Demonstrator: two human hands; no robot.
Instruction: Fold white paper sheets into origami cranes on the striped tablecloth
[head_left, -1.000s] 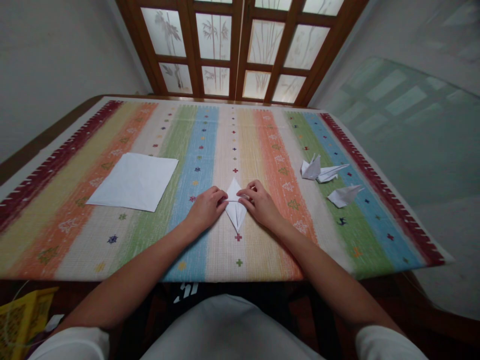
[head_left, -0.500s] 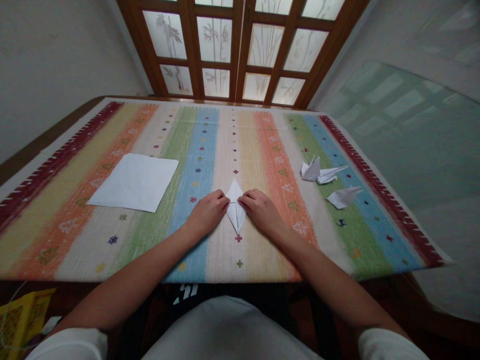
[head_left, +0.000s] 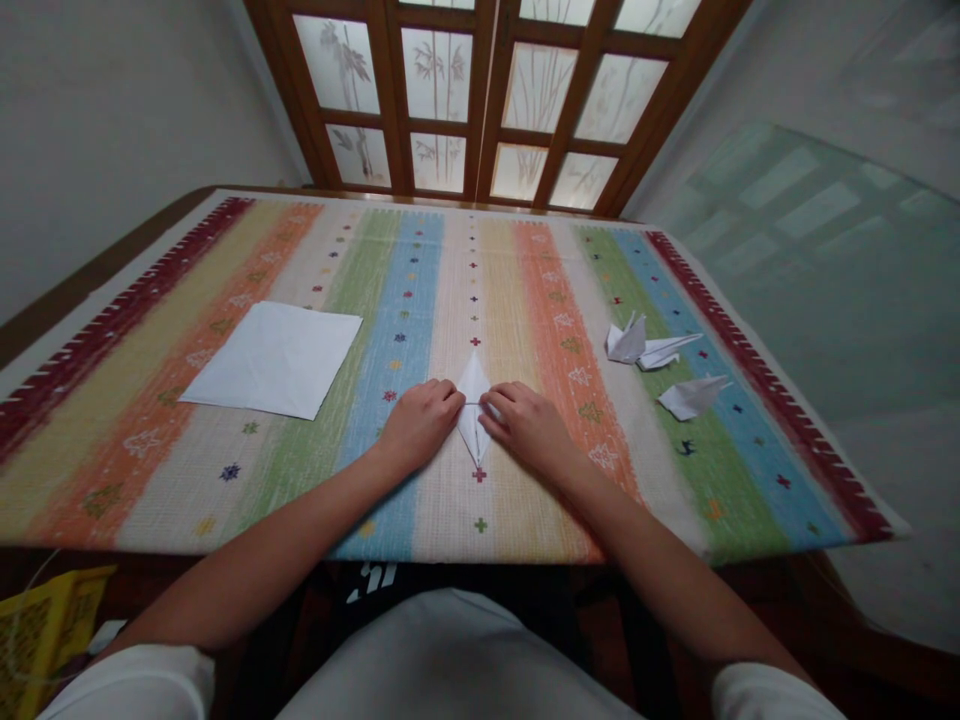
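A white folded paper [head_left: 474, 385], kite-shaped with points toward and away from me, lies on the striped tablecloth [head_left: 525, 300] in front of me. My left hand [head_left: 417, 424] presses on its left edge with curled fingers. My right hand [head_left: 526, 424] presses on its right edge, fingers curled too. Both hands meet at the paper's widest fold line.
A flat white sheet of paper [head_left: 276, 358] lies to the left. Two finished folded paper birds [head_left: 645, 345] [head_left: 691, 396] sit to the right. A wooden window frame [head_left: 484, 95] stands behind the table. A yellow object [head_left: 45, 625] is on the floor at lower left.
Both hands have closed in slightly on the folded paper and stay pressed on it. The view has shifted a little.
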